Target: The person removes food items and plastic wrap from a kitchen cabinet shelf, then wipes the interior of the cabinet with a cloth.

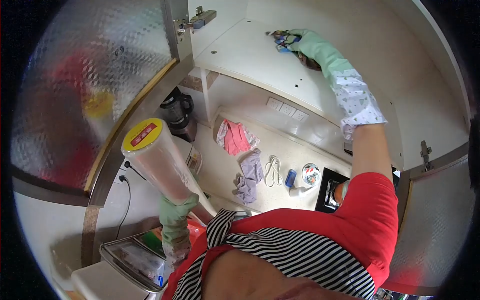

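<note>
My right hand (311,46), in a pale green rubber glove with a white patterned cuff, reaches into an open wall cabinet. Its fingers are closed on a bunched, multicoloured patterned cloth (283,40), which rests on the white cabinet shelf (250,55). Low on the left, my left hand (177,215) wears a matching green glove. It is wrapped round the lower end of a large roll of clear plastic film (167,165). The roll is tilted, and a round yellow label with a red patch covers its upper end. Part of the left fingers is hidden behind the roll.
Textured glass doors (100,90) hang open on both sides. On the counter below lie a pink cloth (235,136), a greyish-purple cloth (249,176), a white cord (273,171) and a blue can-like item (290,178). A blender (179,112) stands left, a gas hob (331,189) right.
</note>
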The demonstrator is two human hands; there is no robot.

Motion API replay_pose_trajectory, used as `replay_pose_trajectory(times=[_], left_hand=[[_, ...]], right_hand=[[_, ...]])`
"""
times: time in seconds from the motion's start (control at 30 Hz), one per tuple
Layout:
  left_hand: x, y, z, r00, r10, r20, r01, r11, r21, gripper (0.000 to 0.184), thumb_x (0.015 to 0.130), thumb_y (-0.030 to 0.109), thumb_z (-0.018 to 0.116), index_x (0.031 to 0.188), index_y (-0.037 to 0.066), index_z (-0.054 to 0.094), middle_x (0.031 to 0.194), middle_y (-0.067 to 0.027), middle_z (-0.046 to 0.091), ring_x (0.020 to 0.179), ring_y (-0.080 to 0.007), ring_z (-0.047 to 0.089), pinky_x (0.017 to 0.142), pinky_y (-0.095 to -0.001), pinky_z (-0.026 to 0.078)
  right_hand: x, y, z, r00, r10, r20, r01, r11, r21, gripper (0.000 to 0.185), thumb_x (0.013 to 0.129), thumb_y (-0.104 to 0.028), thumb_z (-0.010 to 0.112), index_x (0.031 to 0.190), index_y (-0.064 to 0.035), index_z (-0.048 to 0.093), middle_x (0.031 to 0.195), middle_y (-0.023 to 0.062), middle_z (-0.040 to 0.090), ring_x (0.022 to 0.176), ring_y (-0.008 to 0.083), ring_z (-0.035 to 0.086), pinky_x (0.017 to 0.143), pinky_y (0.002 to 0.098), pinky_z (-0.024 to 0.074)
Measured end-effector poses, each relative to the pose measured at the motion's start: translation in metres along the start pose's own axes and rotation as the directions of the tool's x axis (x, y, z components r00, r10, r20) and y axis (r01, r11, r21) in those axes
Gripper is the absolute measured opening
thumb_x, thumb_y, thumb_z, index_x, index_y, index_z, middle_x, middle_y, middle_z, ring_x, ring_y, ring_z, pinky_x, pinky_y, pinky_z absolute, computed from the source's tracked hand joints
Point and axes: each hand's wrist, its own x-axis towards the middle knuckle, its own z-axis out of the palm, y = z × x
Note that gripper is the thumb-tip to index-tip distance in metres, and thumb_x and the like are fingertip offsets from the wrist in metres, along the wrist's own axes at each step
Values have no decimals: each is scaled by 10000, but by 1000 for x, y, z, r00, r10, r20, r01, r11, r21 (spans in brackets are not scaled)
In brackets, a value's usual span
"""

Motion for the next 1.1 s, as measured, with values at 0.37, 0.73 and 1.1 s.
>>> replay_pose_trajectory(times=[0.37,0.73,1.1], left_hand=[[-9,-8,-22,998,-29,57,26,998,59,721,610,210,911,1232,-18,624,1065,-86,681,922,-197,636,827,-368,546],[-3,-15,-17,1000,-29,-2,29,997,72,788,616,219,913,1295,-8,585,1119,-88,653,932,-212,610,849,-384,535],[13,-27,-11,987,159,18,-159,973,168,786,630,235,920,1292,-10,574,1161,-120,645,996,-219,614,873,-388,530]], right_hand=[[104,-31,33,982,20,-186,-106,878,-466,454,937,-427,662,1211,-66,695,1113,203,728,1046,376,683,893,454,525],[13,-57,-47,950,122,286,-69,980,-187,496,829,-29,712,1321,18,662,1039,94,745,850,169,689,789,302,560],[-35,15,-10,962,-82,-259,129,977,171,358,954,-47,683,1301,35,648,1010,103,711,910,185,702,812,305,594]])
